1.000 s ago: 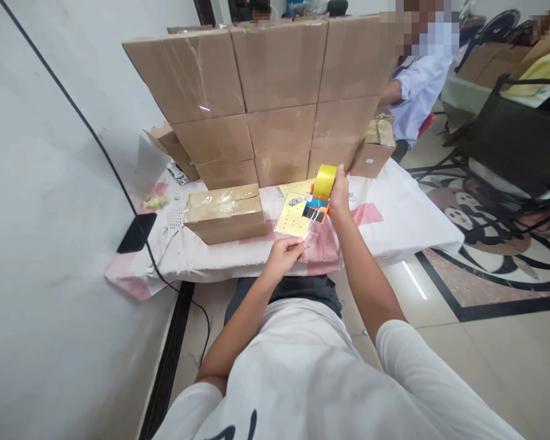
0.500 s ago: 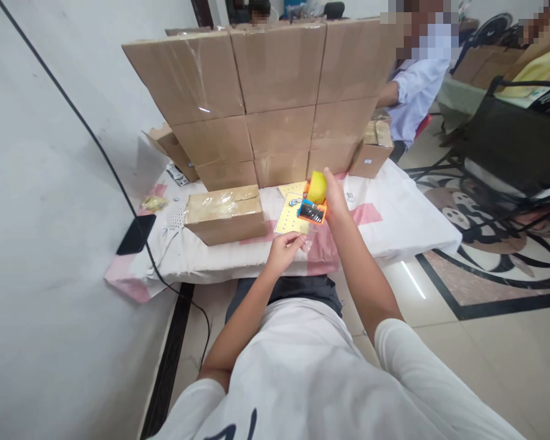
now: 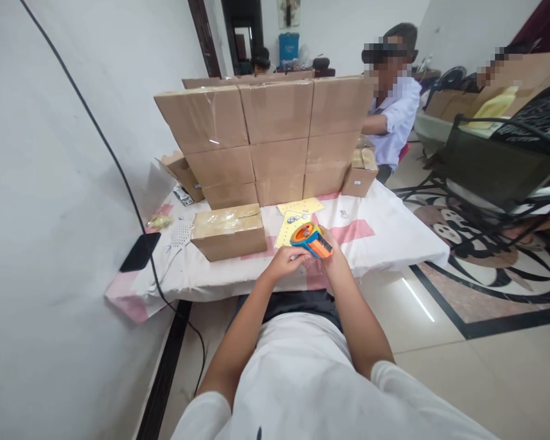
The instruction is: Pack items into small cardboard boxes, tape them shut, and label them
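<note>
Head view: since the earlier frame the tape dispenser (image 3: pixel 310 239) has dropped from raised and upright to low and level. It lies at the counter's (image 3: pixel 394 235) near edge, long axis running left-far to right-near. The right hand (image 3: pixel 332 253) grips its handle; the left hand (image 3: pixel 286 263) pinches closed beside it, right of the sealed box (image 3: pixel 229 231).

The tape dispenser (image 3: pixel 310 238) is orange and blue. The cardboard boxes (image 3: pixel 275 137) are brown, the card (image 3: pixel 289 221) yellow, the tablecloth (image 3: pixel 385 229) white with pink blocks.
</note>
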`<state>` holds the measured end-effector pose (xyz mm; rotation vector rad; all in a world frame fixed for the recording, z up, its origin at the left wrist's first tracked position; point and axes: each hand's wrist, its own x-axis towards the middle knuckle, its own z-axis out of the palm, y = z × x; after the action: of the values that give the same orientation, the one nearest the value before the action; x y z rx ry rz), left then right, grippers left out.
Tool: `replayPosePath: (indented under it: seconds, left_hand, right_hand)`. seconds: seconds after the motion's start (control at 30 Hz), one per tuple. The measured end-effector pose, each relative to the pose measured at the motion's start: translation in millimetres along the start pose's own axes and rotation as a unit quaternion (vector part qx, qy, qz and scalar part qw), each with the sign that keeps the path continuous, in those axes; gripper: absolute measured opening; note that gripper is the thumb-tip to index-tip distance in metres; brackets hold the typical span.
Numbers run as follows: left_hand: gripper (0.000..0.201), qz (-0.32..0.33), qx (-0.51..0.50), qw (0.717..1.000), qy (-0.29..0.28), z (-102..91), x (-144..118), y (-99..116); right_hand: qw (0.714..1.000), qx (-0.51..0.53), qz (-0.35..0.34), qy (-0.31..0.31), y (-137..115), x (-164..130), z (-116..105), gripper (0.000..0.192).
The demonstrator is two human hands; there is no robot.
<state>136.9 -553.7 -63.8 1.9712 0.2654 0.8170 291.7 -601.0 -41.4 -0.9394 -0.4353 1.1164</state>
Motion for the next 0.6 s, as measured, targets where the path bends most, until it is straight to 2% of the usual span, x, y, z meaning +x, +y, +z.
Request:
replayPosePath:
  seconds: [0.07, 0.17, 0.3, 0.4, 0.5, 0.6]
  left_hand:
    - [0.036, 0.009, -0.002, 1.000, -0.016, -7.2, -2, 5]
    - [0.037, 0.036, 0.012, 0.999, -0.036, -14.7, -10, 17]
    - [0.031, 0.069, 0.044, 0.997, -0.008, -18.2, -26, 41]
    - [0.039, 0.076, 0.021, 0.996, 0.044, -21.5, -34, 56]
    - [0.045, 0.067, -0.042, 0.991, 0.107, -24.7, -37, 63]
    - [0.041, 0.053, -0.134, 0.982, 0.122, -20.8, -36, 66]
  right_hand:
    - [0.999, 0.016, 0.033, 0.013, -4, 0, 8, 0.036]
    - [0.996, 0.024, 0.083, -0.004, -11, -2, 21, 0.039]
    - [0.992, 0.015, 0.081, -0.094, -21, -17, 36, 0.049]
    - [0.985, -0.055, -0.021, -0.159, -25, -37, 42, 0.057]
    - [0.957, -0.148, -0.153, -0.199, -20, -56, 45, 0.061]
    - [0.939, -0.182, -0.204, -0.210, -6, -68, 51, 0.073]
